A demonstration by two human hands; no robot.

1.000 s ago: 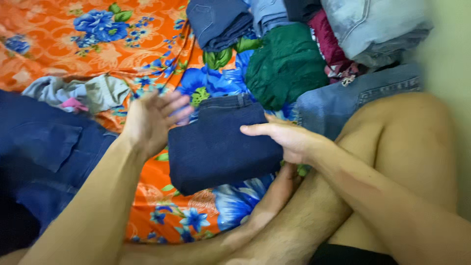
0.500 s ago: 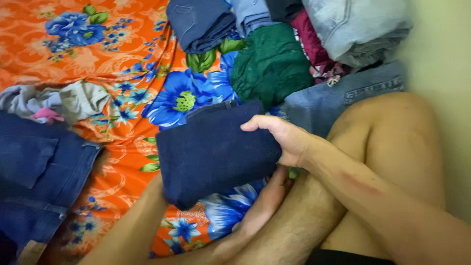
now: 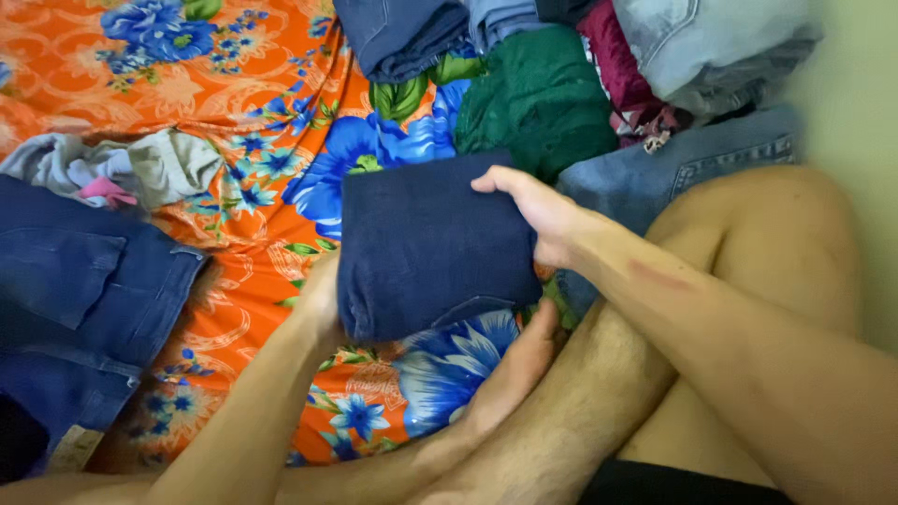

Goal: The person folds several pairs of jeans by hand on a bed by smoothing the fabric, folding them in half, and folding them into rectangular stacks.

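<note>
Folded dark blue jeans (image 3: 435,245) are held up near the middle of the view, just over the orange flowered bedsheet (image 3: 234,84). One folded pair is counted there. The right hand (image 3: 538,217) is closed on its right edge at 3 o'clock, with the fingers laid over the top. The left hand (image 3: 323,301) is pressed against its left edge at 9 o'clock; most of that hand is hidden behind the cloth, so it cannot be told if it is open or closed.

One more pair of blue jeans (image 3: 79,299) is spread flat at 9 o'clock, well apart from the folded pair. One small grey and pink bundle of clothes (image 3: 98,168) is seen at 10 o'clock. A pile of folded clothes is stacked from 12 to 2 o'clock: one dark green piece (image 3: 538,98), one dark red piece (image 3: 617,70), one navy piece (image 3: 398,33) and two pale blue denim pieces (image 3: 711,42).

Two bare legs (image 3: 655,374) are crossed at 5 o'clock, touching the lower corner of the folded pair. Open sheet is left between the folded pair and the spread jeans. A pale wall (image 3: 856,140) closes the right edge.
</note>
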